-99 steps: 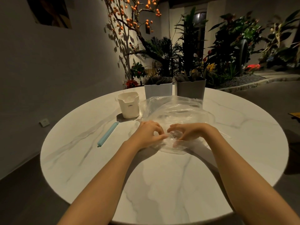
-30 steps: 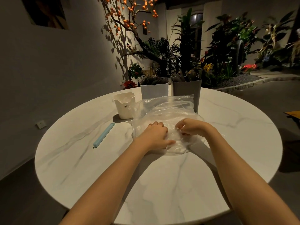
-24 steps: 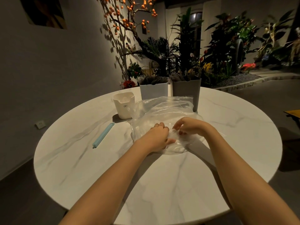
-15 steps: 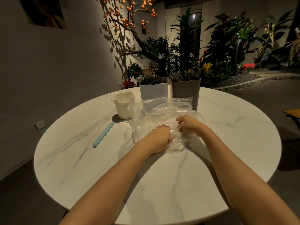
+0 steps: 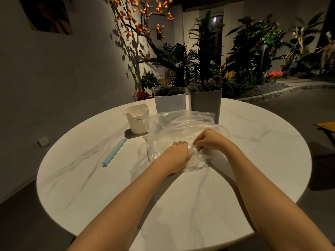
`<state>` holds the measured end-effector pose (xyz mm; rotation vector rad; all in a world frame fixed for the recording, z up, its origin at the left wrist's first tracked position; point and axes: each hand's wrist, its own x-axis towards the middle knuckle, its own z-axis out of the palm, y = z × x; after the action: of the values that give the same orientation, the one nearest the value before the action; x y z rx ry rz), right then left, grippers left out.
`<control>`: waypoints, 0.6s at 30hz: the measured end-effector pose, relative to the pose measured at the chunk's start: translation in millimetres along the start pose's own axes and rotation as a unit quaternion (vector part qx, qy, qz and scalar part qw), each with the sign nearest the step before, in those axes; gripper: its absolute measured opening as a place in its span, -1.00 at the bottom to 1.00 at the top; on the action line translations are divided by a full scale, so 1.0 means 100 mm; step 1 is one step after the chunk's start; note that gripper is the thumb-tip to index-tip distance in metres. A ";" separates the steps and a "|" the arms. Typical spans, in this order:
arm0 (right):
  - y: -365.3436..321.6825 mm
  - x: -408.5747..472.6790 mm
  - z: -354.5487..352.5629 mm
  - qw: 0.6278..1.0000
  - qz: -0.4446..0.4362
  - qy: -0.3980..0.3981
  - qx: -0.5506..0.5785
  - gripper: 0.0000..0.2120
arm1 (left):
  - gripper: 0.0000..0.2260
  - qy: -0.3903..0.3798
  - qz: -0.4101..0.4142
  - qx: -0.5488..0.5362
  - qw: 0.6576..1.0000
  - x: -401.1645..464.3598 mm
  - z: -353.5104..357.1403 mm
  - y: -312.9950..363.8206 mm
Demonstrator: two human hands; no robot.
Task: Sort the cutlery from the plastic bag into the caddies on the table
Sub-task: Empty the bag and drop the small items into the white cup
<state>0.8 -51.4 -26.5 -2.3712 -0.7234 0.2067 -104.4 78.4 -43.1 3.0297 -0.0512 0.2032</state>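
A crumpled clear plastic bag [image 5: 181,127] lies on the round marble table [image 5: 181,196], a little beyond its middle. My left hand [image 5: 175,155] grips the bag's near edge with curled fingers. Just to its right, my right hand [image 5: 208,139] pinches the plastic with its fingertips. What the bag holds is too faint to make out. Behind the bag stand a white caddy [image 5: 170,104] and a grey caddy [image 5: 205,103], both holding several dark pieces of cutlery. A small cream caddy [image 5: 136,118] stands to their left.
A light blue bag clip [image 5: 114,153] lies on the table left of the bag. Potted plants and a tree with orange fruit [image 5: 145,20] fill the space behind the table. A wall runs along the left.
Both hands have stayed on the bag's near edge, shifting their hold slightly further onto it. The bag has been rumpled a little.
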 end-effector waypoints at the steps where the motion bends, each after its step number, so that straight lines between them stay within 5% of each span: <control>1: -0.03 -0.01 0.00 1.000 -0.015 -0.019 -0.006 -0.82 | -0.74 0.003 -0.004 0.009 1.000 0.01 0.00 0.01; 6: -0.05 -0.01 -0.04 0.999 -0.026 -0.026 0.005 -0.77 | -0.83 0.013 -0.014 0.057 0.998 0.01 0.00 -0.01; 10: 0.01 -0.01 -0.13 1.000 0.000 -0.018 0.010 -0.77 | -0.83 0.031 -0.031 -0.017 0.999 0.01 -0.01 -0.08; 18: -0.06 -0.19 -0.24 0.969 -0.040 -0.232 -0.071 -0.79 | -0.87 0.078 -0.007 -0.142 0.987 0.01 -0.04 -0.23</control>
<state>-10.0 -70.9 -5.2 -2.4451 -1.0804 0.7137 -103.4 101.8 -41.9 2.7207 -0.0419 0.3961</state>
